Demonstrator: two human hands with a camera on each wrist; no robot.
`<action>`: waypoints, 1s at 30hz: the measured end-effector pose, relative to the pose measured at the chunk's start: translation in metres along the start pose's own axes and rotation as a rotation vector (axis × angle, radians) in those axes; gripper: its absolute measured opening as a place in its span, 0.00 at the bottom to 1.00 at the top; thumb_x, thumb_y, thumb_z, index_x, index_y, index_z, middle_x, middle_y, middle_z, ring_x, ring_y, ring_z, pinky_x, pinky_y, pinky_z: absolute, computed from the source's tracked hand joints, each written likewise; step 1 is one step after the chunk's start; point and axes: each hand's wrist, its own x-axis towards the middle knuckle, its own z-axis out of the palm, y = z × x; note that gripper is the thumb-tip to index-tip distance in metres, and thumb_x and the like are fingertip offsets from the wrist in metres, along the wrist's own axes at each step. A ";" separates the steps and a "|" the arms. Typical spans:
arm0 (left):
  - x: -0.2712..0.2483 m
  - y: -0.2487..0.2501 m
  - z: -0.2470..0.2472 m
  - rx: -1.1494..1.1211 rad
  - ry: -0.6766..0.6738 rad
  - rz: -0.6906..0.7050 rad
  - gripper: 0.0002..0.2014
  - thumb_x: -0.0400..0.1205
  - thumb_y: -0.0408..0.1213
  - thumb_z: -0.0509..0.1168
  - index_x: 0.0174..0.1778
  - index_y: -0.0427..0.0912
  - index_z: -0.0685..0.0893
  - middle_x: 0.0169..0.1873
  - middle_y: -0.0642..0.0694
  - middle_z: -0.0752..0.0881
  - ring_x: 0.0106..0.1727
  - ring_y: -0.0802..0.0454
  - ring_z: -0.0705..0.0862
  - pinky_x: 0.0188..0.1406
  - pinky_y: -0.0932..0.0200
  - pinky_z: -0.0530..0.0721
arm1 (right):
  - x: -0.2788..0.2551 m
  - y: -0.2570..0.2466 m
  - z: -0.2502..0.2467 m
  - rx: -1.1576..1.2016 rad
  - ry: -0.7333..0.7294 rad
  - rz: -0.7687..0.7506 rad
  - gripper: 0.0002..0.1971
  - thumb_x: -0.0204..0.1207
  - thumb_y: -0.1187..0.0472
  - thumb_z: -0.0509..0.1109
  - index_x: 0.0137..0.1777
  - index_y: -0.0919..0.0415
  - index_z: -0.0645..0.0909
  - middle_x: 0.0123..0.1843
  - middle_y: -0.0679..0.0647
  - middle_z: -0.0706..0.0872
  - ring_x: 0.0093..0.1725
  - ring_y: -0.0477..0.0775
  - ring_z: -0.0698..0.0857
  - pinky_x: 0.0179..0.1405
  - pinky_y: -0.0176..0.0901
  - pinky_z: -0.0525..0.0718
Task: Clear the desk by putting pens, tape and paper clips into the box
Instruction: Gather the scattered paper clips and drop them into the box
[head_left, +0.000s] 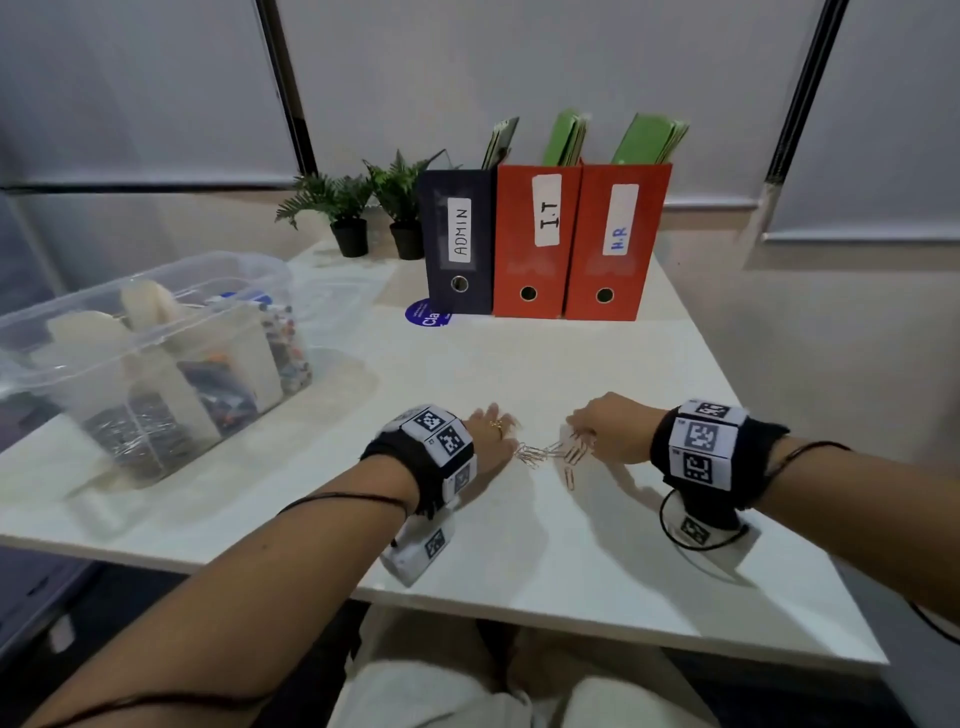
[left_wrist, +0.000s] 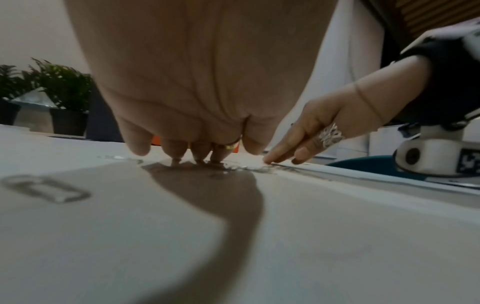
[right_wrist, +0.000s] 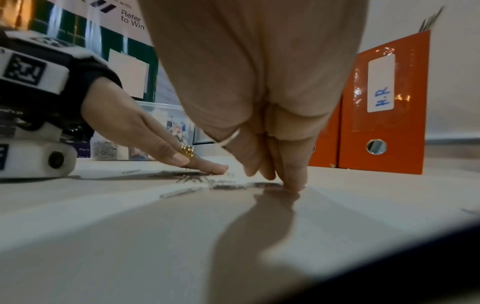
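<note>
Several gold paper clips (head_left: 548, 453) lie in a loose heap on the white desk (head_left: 519, 545), between my two hands. My left hand (head_left: 491, 434) rests flat on the desk at the heap's left, its straight fingers (left_wrist: 198, 154) touching the surface. My right hand (head_left: 602, 431) stands at the heap's right, straight fingertips (right_wrist: 293, 181) pressing down on the desk beside the clips (right_wrist: 221, 185). Neither hand holds anything. The clear plastic box (head_left: 156, 338) stands at the left, with tape rolls, pens and clips in its compartments.
Three file boxes labelled ADMIN (head_left: 460, 239), I.T (head_left: 540, 239) and H.R (head_left: 615, 241) stand at the back of the desk. Two small potted plants (head_left: 374, 208) stand to their left. A blue round sticker (head_left: 428, 314) lies before them. The desk's front edge runs near my knees.
</note>
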 end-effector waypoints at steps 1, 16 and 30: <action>-0.004 0.008 -0.001 0.009 -0.025 0.043 0.26 0.88 0.40 0.48 0.82 0.37 0.54 0.83 0.41 0.50 0.83 0.43 0.51 0.82 0.49 0.50 | -0.001 0.003 0.004 -0.006 -0.016 0.021 0.19 0.78 0.72 0.53 0.28 0.55 0.58 0.30 0.46 0.64 0.45 0.53 0.70 0.28 0.28 0.58; -0.022 -0.051 -0.015 0.139 0.041 -0.066 0.29 0.70 0.42 0.77 0.65 0.50 0.73 0.62 0.44 0.72 0.56 0.44 0.83 0.57 0.52 0.82 | -0.003 -0.027 0.016 0.328 0.197 0.002 0.20 0.73 0.63 0.73 0.65 0.63 0.78 0.62 0.59 0.80 0.58 0.55 0.77 0.51 0.38 0.72; 0.003 -0.030 -0.001 0.041 0.082 -0.153 0.31 0.83 0.57 0.53 0.80 0.44 0.63 0.80 0.37 0.56 0.81 0.35 0.54 0.80 0.41 0.57 | -0.021 0.033 0.016 0.153 0.024 0.344 0.19 0.84 0.57 0.55 0.32 0.63 0.72 0.58 0.66 0.85 0.51 0.60 0.80 0.49 0.44 0.75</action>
